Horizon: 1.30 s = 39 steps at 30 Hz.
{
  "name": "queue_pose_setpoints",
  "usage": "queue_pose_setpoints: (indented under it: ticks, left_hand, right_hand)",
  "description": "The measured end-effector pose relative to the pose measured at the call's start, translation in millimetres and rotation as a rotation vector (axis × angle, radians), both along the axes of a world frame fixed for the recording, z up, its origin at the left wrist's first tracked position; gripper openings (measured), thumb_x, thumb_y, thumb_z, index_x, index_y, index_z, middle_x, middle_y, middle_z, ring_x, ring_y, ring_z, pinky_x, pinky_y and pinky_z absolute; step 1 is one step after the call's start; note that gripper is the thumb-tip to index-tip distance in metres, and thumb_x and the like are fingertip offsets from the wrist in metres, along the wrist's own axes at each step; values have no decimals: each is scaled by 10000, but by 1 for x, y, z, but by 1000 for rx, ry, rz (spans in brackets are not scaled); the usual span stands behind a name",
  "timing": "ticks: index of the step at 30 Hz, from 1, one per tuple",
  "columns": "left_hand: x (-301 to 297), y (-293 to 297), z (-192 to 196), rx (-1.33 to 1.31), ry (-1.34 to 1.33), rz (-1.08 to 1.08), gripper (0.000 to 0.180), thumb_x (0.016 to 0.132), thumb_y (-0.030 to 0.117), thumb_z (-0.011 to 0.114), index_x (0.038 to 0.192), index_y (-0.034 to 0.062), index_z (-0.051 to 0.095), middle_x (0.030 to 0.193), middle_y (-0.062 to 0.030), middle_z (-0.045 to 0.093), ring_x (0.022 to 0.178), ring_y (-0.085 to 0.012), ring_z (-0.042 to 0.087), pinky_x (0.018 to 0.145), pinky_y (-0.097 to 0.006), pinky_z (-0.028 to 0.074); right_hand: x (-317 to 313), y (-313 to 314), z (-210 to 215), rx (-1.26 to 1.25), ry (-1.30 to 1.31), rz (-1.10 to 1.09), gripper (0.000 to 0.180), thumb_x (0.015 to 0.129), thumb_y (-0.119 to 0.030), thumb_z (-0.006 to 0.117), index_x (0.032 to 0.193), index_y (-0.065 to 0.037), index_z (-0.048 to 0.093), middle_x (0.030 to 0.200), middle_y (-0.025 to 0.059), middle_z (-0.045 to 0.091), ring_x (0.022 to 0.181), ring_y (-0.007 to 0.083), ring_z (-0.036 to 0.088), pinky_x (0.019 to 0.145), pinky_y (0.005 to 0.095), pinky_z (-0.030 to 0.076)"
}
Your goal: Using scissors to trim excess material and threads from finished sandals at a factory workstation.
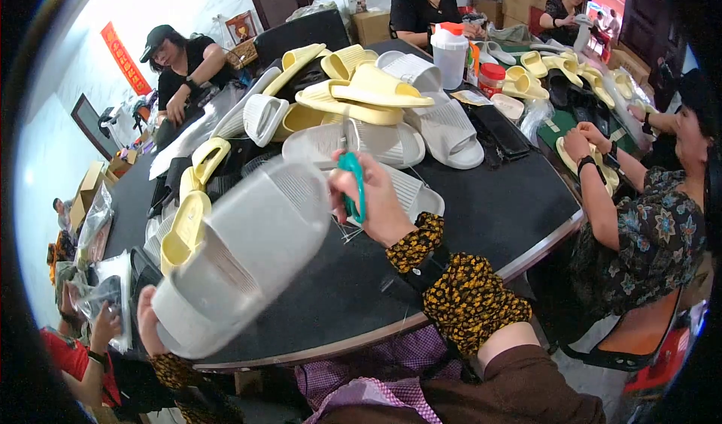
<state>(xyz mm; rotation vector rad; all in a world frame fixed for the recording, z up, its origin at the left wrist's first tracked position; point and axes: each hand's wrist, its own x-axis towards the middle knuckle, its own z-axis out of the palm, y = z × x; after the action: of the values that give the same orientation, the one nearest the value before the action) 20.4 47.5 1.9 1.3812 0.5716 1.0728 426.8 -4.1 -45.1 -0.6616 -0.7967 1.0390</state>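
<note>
A light grey slide slipper [259,221] is held up at an angle over the near side of the table, slightly blurred. My left hand [149,322] is closed on its lower left end; part of the fingers is hidden behind it. My right hand [382,204] grips a pair of scissors [352,187] by the teal handles, close to the slipper's upper right end. The blades point away from me toward the slipper pile. Just beyond the scissors lies another grey slipper [385,144], and one more grey slipper [414,191] rests partly behind my right hand.
Yellow slippers [368,97] and grey ones are heaped across the dark table [481,221]. A white bottle [450,56], a red-lidded jar [492,80] and a black phone-like slab [502,131] stand or lie beyond. Several co-workers sit around, one at the right with a yellow slipper [575,157].
</note>
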Motion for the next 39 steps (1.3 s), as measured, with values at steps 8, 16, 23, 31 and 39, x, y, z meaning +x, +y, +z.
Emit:
queue_pose_setpoints:
  ticks: [8, 16, 23, 31, 39]
  left_hand:
    - [57, 120, 38, -191, -123, 121, 364, 914, 165, 431, 1264, 66, 440, 1220, -115, 525, 1097, -259, 544, 924, -449, 458]
    - [240, 185, 63, -14, -168, -462, 328, 918, 257, 533, 1155, 35, 486, 1100, -147, 565, 978, -264, 569, 819, -409, 487]
    - [281, 114, -10, 334, 710, -99, 329, 895, 204, 549, 1128, -27, 535, 953, -97, 614, 732, -117, 577, 625, -248, 484]
    - [254, 61, -53, 937, 1176, -280, 534, 826, 304, 633, 1199, -25, 439, 1109, -243, 547, 1004, -388, 554, 836, -416, 460]
    - [244, 19, -33, 687, 1293, -364, 401, 831, 265, 614, 1128, 10, 530, 948, -212, 634, 936, -367, 597, 809, -422, 472]
  right_hand:
    - [-17, -6, 2, -63, -19, -62, 428, 835, -129, 606, 1191, -22, 394, 754, 89, 575, 536, 112, 551, 417, 225, 432]
    - [-18, 1, -3, -54, 32, -142, 359, 816, -104, 573, 1142, -36, 438, 705, 73, 563, 496, 106, 521, 410, 232, 421]
    - [-6, 0, 7, -77, 107, -217, 350, 824, -135, 572, 1134, -48, 434, 707, 62, 549, 499, 104, 509, 401, 232, 410]
    - [-1, 3, -1, -57, 64, -239, 357, 809, -140, 582, 1110, -22, 433, 708, 71, 552, 503, 109, 513, 395, 232, 412]
    - [-1, 3, 2, -22, 68, -265, 374, 784, -165, 601, 1092, -18, 448, 690, 78, 548, 501, 128, 509, 384, 250, 405]
